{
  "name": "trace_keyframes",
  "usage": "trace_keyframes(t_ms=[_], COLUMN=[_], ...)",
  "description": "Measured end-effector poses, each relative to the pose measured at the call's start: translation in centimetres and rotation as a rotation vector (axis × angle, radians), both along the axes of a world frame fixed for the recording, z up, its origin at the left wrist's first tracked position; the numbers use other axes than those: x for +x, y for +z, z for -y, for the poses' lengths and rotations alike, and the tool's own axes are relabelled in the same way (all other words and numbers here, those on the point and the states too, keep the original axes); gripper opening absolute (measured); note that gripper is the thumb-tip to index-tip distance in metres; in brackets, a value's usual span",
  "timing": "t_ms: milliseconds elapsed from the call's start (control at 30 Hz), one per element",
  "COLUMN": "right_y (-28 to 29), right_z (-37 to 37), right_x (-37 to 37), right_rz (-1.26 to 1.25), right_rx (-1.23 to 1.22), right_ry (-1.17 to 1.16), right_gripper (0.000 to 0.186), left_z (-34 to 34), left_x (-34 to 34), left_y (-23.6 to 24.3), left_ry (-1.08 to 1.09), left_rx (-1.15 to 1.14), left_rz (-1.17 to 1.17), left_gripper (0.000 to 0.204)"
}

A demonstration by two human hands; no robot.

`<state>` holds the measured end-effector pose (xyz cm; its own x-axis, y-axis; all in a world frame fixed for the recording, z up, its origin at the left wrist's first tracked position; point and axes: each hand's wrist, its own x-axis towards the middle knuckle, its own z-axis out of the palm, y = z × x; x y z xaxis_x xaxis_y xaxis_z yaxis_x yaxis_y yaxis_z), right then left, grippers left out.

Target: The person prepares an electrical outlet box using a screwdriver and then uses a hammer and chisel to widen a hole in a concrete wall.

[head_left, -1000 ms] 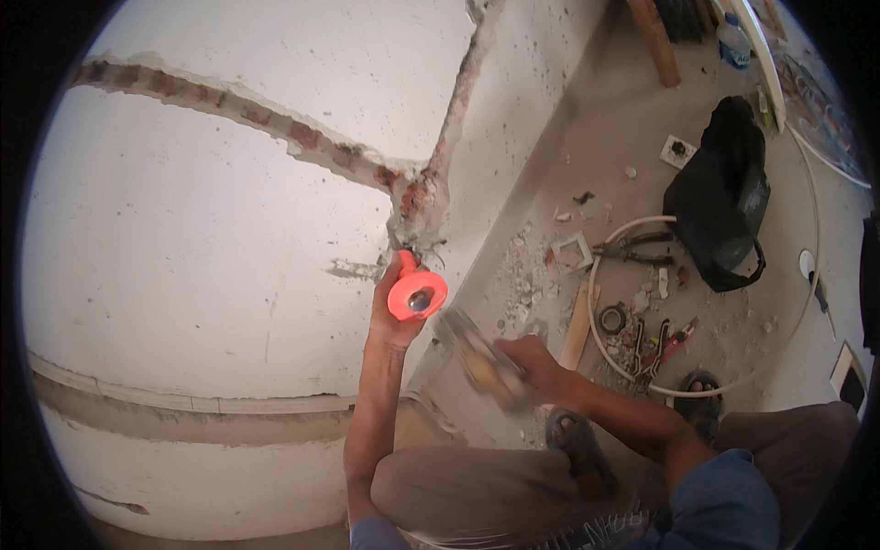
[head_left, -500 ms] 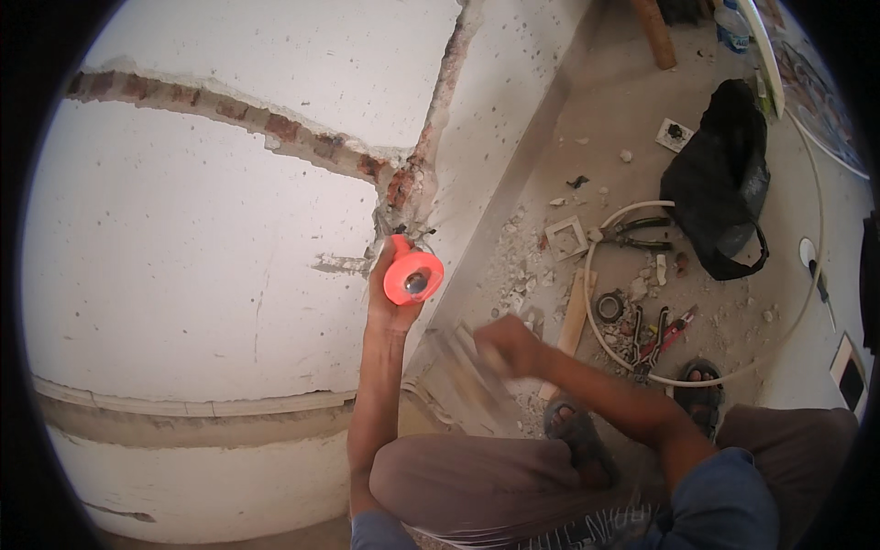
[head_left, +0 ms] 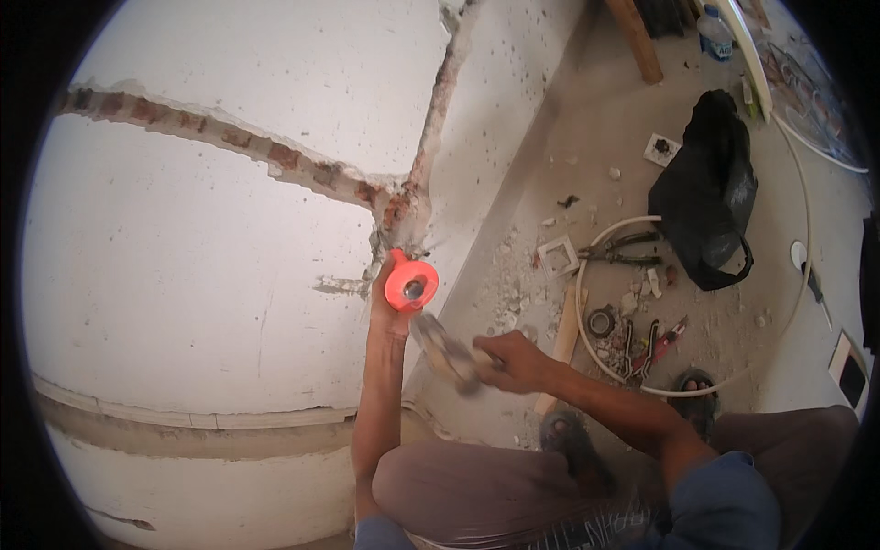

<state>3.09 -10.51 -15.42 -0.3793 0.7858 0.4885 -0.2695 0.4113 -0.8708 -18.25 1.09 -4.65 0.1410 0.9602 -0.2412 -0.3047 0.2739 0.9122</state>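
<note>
So on the far left it's all white wall [head_left: 183, 257], with a chased-out groove [head_left: 220, 139] showing brick as it slopes down to a rough broken patch, plus a ledge [head_left: 183, 417] lower down. Next along is the left hand [head_left: 390, 320], fingers wrapped around a tool with a bright red-orange guard [head_left: 395, 295], round metal end facing up, right at the wall by the bottom of that broken patch. Just below and right of that end there's what looks like a hammer [head_left: 446, 356], pretty blurry, so I can't tell if it's touching. Right hand [head_left: 515, 361] is closed around its handle. Past that the floor's a mess: rubble [head_left: 513, 307], a white square frame [head_left: 544, 261], a strip of wood [head_left: 567, 330], a roll of dark tape [head_left: 591, 324], pliers [head_left: 632, 258] lying over a pale loop of cable [head_left: 642, 218], and a red-handled tool [head_left: 672, 335] near the person's sandals. Then a black bag [head_left: 704, 192] above those, a plastic bottle [head_left: 715, 38] up top, and over at the far right a screwdriver [head_left: 814, 286] and a white plate with a dark middle [head_left: 851, 370]
</note>
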Motion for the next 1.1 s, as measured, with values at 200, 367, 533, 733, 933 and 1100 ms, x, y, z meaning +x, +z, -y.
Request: trace_keyframes(t_ms=[200,367,533,733,933,1100], right_y=[-3.0,-7.0,-5.2,-5.5,1.2,-0.9], right_z=[-3.5,-0.5,1.7,2.0,1.6,-3.3], right_x=[-2.4,-0.5,3.2,1.9,2.2,-1.3], right_rz=[-0.015,-0.234,-0.123,-0.057,-0.236,0.252], right_rx=[-0.062,-0.170,-0.113,-0.034,0.429,-0.106], right_ry=[-0.226,-0.129,-0.171,-0.058,0.090,-0.069], right_gripper=[0.041,0.045,0.038,0.037,0.027,0.049], left_z=[0.2,3.5,6.1,4.9,4.7,1.7], left_x=[1.6,2.9,6.3,1.6,0.8,-1.6], left_y=[-0.9,-1.5,-1.2,-2.1,-1.9,-2.0], left_ry=[0.022,0.041,0.159,0.194,0.107,0.333], left_rx=[-0.087,-0.179,-0.210,-0.158,-0.160,-0.272], left_rz=[0.063,0.047,0.172,0.397,0.608,0.790], left_gripper=[0.021,0.029,0.027,0.022,0.021,0.021])
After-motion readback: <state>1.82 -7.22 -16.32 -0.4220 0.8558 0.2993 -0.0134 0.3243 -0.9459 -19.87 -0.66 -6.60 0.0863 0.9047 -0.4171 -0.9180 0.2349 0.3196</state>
